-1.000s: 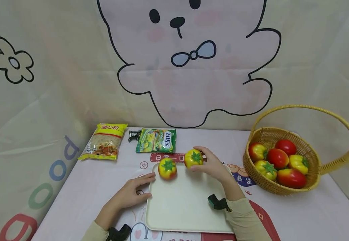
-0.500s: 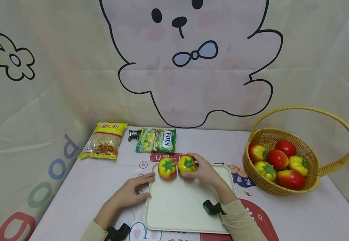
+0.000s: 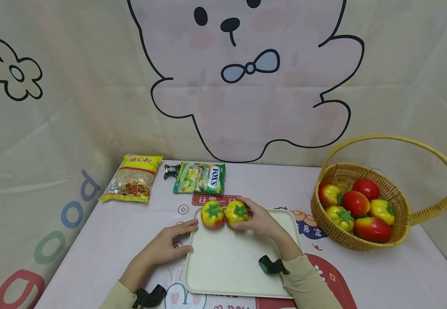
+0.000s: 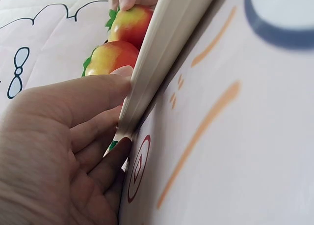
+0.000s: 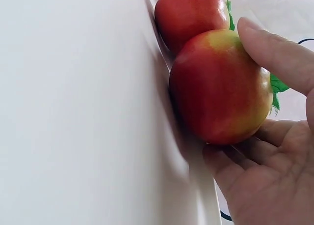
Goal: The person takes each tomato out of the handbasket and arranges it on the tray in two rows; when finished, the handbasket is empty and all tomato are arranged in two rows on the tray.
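Tray, cream, rectangular, with a low raised rim: lay flat on the worktop, which was covered in white with printed figures. Two fruits, rounded, yellow shading to red, each with a green leafy top: the first fruit stood at the tray's far edge, near the far left corner; the second fruit stood just beside it, to the right, leaf upward. Right hand: fingers parted only by the width of the second fruit and curled about it, thumb on the near side, so that this piece was held at the tray's far rim. Left hand: fingers extended, thumb spread well apart from them, fingertips and thumb resting against the tray's left rim, with no fruit in hold. Sleeves, pale khaki, one pair, with a black device at each wrist. Basket, woven, tan, with a tall arched handle: stood at the right of the worktop, holding six visible red and yellow pieces. Yellow bag, part clear: lay at the far left. Green packet, marked FOX'S: lay beyond the tray, a small black wrapped item just beside its left end. Backdrop, pale, drawn with a bow-tied animal: hung behind.
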`<move>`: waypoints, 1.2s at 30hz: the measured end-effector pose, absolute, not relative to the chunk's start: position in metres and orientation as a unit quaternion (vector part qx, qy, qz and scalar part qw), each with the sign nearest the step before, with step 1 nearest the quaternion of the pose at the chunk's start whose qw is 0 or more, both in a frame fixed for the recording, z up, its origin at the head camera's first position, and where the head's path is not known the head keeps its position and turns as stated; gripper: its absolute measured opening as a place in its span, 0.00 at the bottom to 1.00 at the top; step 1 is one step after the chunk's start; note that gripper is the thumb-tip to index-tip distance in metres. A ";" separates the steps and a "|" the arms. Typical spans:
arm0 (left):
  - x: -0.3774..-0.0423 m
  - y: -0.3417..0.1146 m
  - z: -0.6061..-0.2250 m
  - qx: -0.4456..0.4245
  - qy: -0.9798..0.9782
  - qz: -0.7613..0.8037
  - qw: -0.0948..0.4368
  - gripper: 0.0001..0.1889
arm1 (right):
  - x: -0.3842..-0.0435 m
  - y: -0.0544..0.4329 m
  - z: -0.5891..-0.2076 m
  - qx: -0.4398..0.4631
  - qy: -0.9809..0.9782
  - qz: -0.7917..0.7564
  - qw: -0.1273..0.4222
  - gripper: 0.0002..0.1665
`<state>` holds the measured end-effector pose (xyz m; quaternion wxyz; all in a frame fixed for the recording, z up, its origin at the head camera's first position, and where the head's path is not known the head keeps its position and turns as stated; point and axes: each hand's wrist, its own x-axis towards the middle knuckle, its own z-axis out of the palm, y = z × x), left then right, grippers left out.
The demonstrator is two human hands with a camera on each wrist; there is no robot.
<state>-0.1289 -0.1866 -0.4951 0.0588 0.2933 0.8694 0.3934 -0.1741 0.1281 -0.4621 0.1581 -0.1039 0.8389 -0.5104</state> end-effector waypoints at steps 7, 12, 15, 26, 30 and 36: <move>-0.129 -0.187 -0.496 0.295 0.869 0.394 0.055 0.30 | -0.174 0.129 -0.465 -0.090 0.850 -0.491 0.169 0.55; -0.130 -0.186 -0.496 0.299 0.871 0.387 0.050 0.30 | -0.173 0.130 -0.465 -0.077 0.855 -0.484 0.169 0.56; -0.129 -0.186 -0.496 0.298 0.870 0.390 0.053 0.30 | -0.173 0.131 -0.465 -0.077 0.855 -0.484 0.170 0.56; -0.128 -0.186 -0.496 0.296 0.869 0.393 0.053 0.30 | -0.173 0.146 -0.452 -0.121 0.851 -0.488 0.154 0.55; -0.127 -0.186 -0.495 0.296 0.869 0.393 0.053 0.30 | -0.174 0.157 -0.446 -0.144 0.850 -0.488 0.135 0.52; -0.127 -0.187 -0.495 0.295 0.869 0.393 0.054 0.30 | -0.173 0.175 -0.430 -0.172 0.846 -0.497 0.088 0.45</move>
